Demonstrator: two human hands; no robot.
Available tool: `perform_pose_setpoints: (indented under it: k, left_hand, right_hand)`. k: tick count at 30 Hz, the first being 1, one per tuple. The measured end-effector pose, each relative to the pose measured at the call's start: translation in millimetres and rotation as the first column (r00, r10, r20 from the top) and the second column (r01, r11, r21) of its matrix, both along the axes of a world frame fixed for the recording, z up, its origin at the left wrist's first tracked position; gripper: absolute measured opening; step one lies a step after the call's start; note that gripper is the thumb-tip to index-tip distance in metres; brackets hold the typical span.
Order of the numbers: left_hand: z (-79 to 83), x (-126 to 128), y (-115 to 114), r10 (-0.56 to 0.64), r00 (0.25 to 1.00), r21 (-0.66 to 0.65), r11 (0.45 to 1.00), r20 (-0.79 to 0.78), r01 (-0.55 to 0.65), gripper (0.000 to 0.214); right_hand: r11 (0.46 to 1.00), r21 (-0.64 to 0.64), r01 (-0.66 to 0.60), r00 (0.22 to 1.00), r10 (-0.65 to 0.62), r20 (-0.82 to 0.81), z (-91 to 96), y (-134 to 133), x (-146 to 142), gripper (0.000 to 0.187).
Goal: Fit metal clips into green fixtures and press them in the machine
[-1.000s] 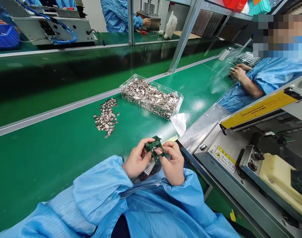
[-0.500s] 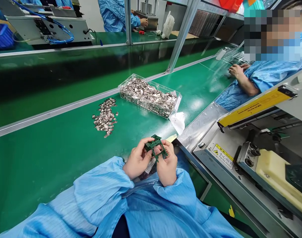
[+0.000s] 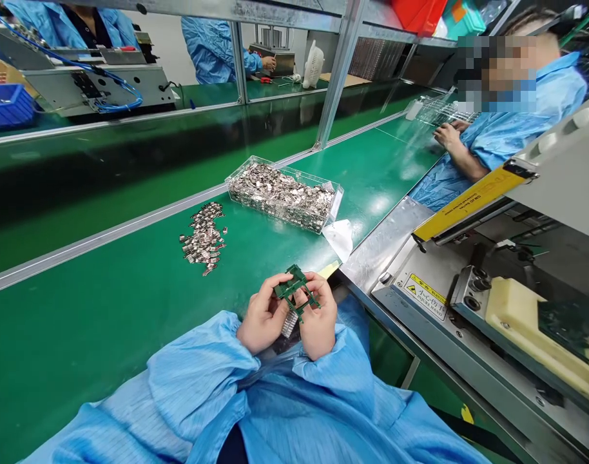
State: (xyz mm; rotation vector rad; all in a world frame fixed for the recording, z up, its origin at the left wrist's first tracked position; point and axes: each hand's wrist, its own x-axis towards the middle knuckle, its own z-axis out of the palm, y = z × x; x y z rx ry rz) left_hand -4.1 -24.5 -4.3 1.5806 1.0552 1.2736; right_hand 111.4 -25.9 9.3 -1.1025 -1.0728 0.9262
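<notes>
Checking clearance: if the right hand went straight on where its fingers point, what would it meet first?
The green board the right hand holds; beyond it, probably the green tabletop before the clear parts box, depth unclear.

I count one green board frame [image 3: 296, 293], one clear box [image 3: 336, 201] of metal clips [image 3: 280, 190], one loose pile [image 3: 203, 240], one fan [image 3: 312, 64].

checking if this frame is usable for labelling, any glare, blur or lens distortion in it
Head view: left hand, right hand and the green board they hold are sharp; soft glare patches on the green table near the clear box; even light, faint shadows; wide-angle lens leans the frame post and stretches the edges.
</notes>
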Motion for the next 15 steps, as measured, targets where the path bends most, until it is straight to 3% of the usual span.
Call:
perform_pose_setpoints:
  k: [2,4,10,15]
  left_hand:
    - [0.9,-0.1,-0.3,-0.02,0.999,-0.022,1.0,0.034,0.021,0.034]
    - [2.5,0.1,-0.9,-0.022,0.996,-0.072,0.997,0.089,0.028,0.036]
    - [19.5,8.7,-11.7,-0.05,0.987,-0.186,0.979,0.154,0.078,0.043]
    - [44.6,34.0,-21.7,-0.242,0.97,-0.123,0.962,0.03,0.244,0.035]
  right_hand:
    - [0.998,-0.026,-0.06,0.994,0.057,-0.092,1.7,-1.4,6.4,0.017]
    - [0.991,-0.033,-0.13,0.99,0.128,-0.061,4.8,-5.0,20.1,0.02]
    - [0.919,0.12,-0.374,0.878,0.31,0.365,24.7,-27.1,79.3,0.07]
    - [0.875,0.258,-0.41,0.843,0.255,0.473,42.1,-43.5,112.8,0.062]
